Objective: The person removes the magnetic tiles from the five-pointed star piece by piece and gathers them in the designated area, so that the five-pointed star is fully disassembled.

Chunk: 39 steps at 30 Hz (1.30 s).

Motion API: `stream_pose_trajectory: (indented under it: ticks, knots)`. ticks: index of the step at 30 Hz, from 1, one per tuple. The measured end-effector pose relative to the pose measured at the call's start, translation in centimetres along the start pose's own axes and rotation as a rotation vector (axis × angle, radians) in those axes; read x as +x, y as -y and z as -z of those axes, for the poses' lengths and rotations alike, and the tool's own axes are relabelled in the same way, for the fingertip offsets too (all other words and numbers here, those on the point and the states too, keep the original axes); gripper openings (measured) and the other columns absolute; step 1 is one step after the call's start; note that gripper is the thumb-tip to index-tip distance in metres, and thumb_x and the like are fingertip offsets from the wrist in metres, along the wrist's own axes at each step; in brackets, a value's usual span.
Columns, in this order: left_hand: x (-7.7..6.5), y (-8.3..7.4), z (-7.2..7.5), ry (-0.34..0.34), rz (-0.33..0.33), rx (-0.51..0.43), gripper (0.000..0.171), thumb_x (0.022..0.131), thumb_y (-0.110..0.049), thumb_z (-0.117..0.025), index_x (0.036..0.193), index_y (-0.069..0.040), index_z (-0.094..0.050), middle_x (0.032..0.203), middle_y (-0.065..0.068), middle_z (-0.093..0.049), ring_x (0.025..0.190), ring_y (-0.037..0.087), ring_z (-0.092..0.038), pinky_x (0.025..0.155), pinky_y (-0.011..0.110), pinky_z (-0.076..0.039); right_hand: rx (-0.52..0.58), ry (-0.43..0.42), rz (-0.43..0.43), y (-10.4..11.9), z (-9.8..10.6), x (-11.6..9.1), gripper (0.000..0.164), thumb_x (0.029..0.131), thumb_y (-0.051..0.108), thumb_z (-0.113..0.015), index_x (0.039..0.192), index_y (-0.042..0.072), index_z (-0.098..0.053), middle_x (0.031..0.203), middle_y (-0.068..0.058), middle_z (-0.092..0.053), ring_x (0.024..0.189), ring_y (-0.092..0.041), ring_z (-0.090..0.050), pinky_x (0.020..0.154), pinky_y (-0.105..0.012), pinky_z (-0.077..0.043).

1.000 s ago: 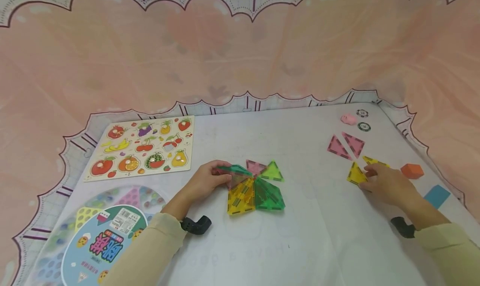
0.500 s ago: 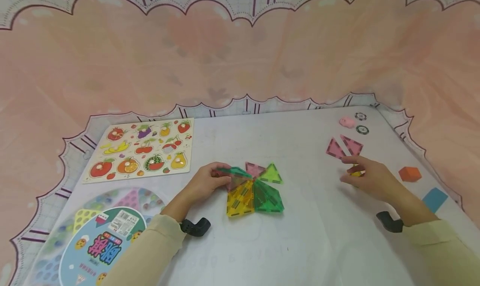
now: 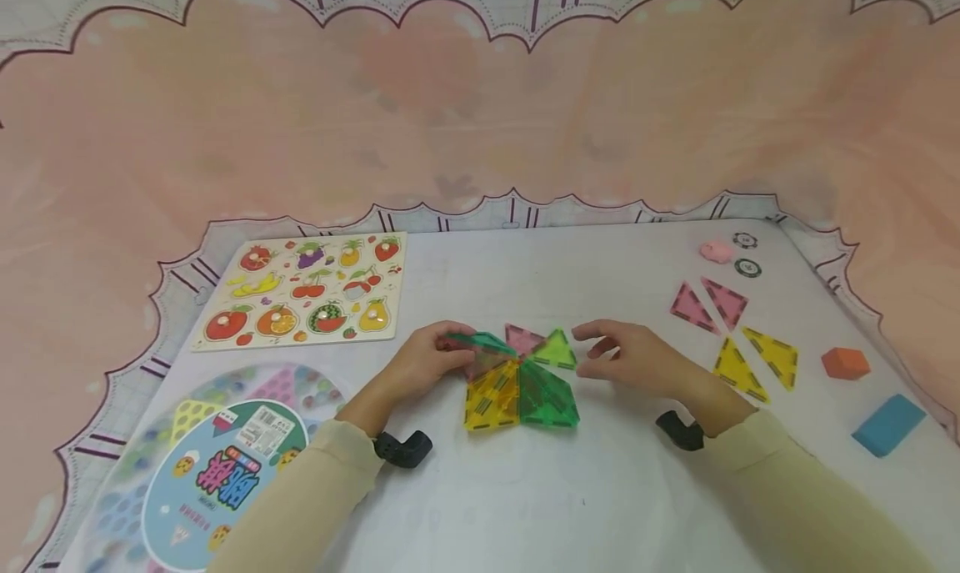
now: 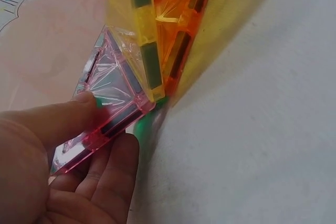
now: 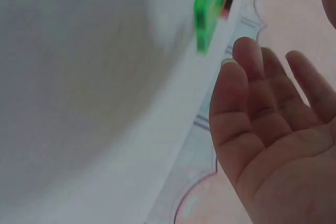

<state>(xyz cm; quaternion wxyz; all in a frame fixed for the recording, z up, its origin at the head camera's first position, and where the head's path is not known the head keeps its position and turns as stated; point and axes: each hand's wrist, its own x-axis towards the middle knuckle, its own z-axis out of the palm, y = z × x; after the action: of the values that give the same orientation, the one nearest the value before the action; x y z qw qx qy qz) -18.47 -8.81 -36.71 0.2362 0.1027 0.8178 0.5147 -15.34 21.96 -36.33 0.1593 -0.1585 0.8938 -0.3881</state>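
My left hand pinches a see-through pink triangular magnetic tile between thumb and fingers. A teal-green tile shows along the top of that held part. Joined beside it are orange-yellow tiles and dark green tiles, fanned round one centre. At the back of the fan are a small pink triangle and a light green triangle. My right hand hovers just right of the light green triangle, fingers spread and holding nothing in the right wrist view.
Two pink triangles and two yellow triangles lie at right. Beyond them are an orange block, a blue block, a pink figure and two chips. A fruit puzzle board and a round game box are at left.
My right hand has moved left from the yellow triangles to the fan of tiles, leaving both yellow triangles on the table. The left hand keeps its hold. The head view has shifted slightly.
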Motion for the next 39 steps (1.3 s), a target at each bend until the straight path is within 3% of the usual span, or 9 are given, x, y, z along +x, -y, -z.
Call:
stream_pose_trajectory:
  ticks: [4,9,12,16,23,32,39]
  knots:
    - [0.3,0.2,-0.1,-0.006,-0.003,-0.003,0.029,0.085,-0.016,-0.062,0.113,-0.011,-0.056,0.092,0.004,-0.061,0.084,0.019,-0.054,0.080,0.032,-0.040,0.060,0.117,0.075,0.5,-1.5,1.3,0.051,0.080,0.035,-0.066,0.123,0.013,-0.050,0.120,-0.001,-0.052,0.100,-0.017,-0.051,0.081,-0.034,-0.044]
    - [1.4,1.9,-0.2,-0.004,-0.003,-0.029,0.029,0.084,-0.019,-0.064,0.112,-0.014,-0.057,0.092,0.003,-0.060,0.083,0.019,-0.054,0.076,0.031,-0.042,0.065,0.242,0.034,1.1,-2.6,1.8,0.056,0.079,0.035,-0.067,0.127,0.016,-0.047,0.119,0.001,-0.051,0.108,-0.018,-0.047,0.088,-0.037,-0.040]
    - [2.1,3.1,-0.3,-0.003,-0.005,-0.042,0.029,0.082,-0.023,-0.065,0.110,-0.018,-0.057,0.093,0.002,-0.061,0.084,0.020,-0.055,0.075,0.030,-0.043,0.055,0.236,0.001,1.2,-3.0,1.9,0.056,0.078,0.033,-0.068,0.127,0.017,-0.046,0.118,0.001,-0.051,0.109,-0.018,-0.047,0.089,-0.037,-0.039]
    - [2.3,3.5,-0.4,-0.010,-0.026,-0.041,0.028,0.082,-0.022,-0.065,0.109,-0.019,-0.058,0.092,0.003,-0.061,0.082,0.019,-0.056,0.074,0.030,-0.044,0.030,0.195,-0.007,1.3,-3.4,1.9,0.051,0.080,0.024,-0.068,0.126,0.017,-0.047,0.117,0.001,-0.052,0.109,-0.017,-0.047,0.092,-0.039,-0.037]
    - [2.1,3.5,-0.5,-0.001,-0.044,-0.073,0.026,0.084,-0.017,-0.063,0.109,-0.017,-0.057,0.089,0.006,-0.062,0.078,0.021,-0.059,0.073,0.030,-0.045,-0.013,0.117,0.003,1.6,-3.7,2.1,0.041,0.082,0.013,-0.065,0.120,0.019,-0.052,0.095,0.002,-0.051,0.090,-0.017,-0.047,0.080,-0.034,-0.040]
    - [2.2,3.5,-0.4,-0.018,-0.035,-0.039,0.026,0.083,-0.020,-0.064,0.108,-0.020,-0.058,0.093,0.002,-0.062,0.084,0.019,-0.055,0.074,0.030,-0.044,-0.051,0.108,0.003,1.3,-3.5,1.6,0.035,0.083,0.011,-0.063,0.113,0.026,-0.052,0.095,0.003,-0.049,0.089,-0.016,-0.047,0.082,-0.035,-0.040]
    - [2.1,3.5,-0.4,-0.029,-0.026,-0.018,0.026,0.082,-0.022,-0.065,0.107,-0.021,-0.058,0.093,0.001,-0.061,0.084,0.020,-0.053,0.073,0.030,-0.043,-0.077,0.170,0.038,0.5,-2.3,0.2,0.023,0.085,0.012,-0.060,0.102,0.025,-0.056,0.097,0.006,-0.053,0.091,-0.017,-0.048,0.080,-0.038,-0.040]
